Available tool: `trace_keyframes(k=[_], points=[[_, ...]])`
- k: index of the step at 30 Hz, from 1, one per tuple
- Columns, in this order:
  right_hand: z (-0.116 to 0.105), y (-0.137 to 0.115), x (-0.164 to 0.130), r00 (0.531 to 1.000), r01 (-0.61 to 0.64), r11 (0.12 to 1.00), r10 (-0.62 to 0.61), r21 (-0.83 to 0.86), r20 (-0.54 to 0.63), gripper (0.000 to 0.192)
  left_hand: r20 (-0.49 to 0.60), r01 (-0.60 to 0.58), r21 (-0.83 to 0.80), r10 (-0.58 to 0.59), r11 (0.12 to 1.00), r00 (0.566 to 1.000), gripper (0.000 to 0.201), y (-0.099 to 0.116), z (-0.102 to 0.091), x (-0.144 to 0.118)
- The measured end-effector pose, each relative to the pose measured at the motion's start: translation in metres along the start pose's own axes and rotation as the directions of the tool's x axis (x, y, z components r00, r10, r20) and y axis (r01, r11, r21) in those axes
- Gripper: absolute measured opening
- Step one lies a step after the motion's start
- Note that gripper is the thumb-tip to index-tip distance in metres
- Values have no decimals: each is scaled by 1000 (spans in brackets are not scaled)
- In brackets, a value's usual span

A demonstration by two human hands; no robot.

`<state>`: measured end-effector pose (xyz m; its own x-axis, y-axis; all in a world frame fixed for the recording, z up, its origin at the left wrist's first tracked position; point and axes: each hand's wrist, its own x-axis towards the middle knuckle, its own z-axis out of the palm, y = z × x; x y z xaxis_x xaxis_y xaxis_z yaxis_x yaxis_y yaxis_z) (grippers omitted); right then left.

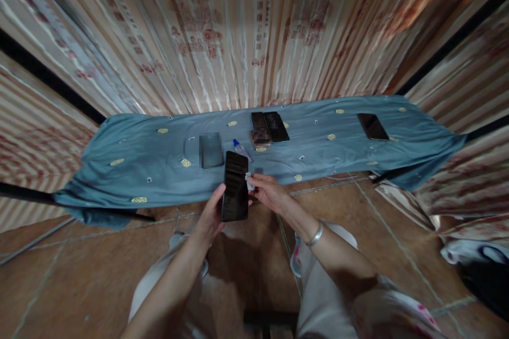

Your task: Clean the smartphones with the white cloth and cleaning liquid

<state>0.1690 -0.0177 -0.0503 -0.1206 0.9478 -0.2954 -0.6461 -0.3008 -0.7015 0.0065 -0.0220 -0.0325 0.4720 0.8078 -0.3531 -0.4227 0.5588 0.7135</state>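
Note:
A black smartphone (236, 186) is held up in front of me, its dark screen toward the camera. My left hand (214, 212) is closed around its lower part, thumb on the left edge and fingertips showing at the right. Beside the phone's right edge, my right hand (267, 190) pinches a small whitish piece (249, 181), perhaps cloth or paper; its kind is unclear. Just beyond the phone lies a clear bottle with a blue cap (237, 144), partly hidden behind it.
A teal patterned cloth (159, 169) covers the long table. On it lie a blurred-out flat item (211, 150), dark flat phone-like items (275, 126) near the middle, and another dark phone (373, 126) at right. Striped curtains (238, 37) hang behind.

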Motion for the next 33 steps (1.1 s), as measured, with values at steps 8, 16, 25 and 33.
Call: trace_keyframes(k=[8, 16, 25, 33], points=[[3, -9, -2, 999, -35, 999, 34, -41, -24, 33, 49, -208, 197, 202, 958, 978, 46, -1, -8, 6], [1, -1, -3, 982, -165, 983, 171, -80, 75, 35, 120, -115, 122, 100, 986, 988, 46, 2, -4, -3], [1, 3, -4, 965, -227, 966, 240, -125, 102, 32, 125, -31, 31, 27, 999, 992, 68, 7, 3, -12], [0, 4, -8, 955, -238, 964, 254, -117, 152, 29, 141, -30, 14, 28, 999, 990, 70, 11, 1, -15]])
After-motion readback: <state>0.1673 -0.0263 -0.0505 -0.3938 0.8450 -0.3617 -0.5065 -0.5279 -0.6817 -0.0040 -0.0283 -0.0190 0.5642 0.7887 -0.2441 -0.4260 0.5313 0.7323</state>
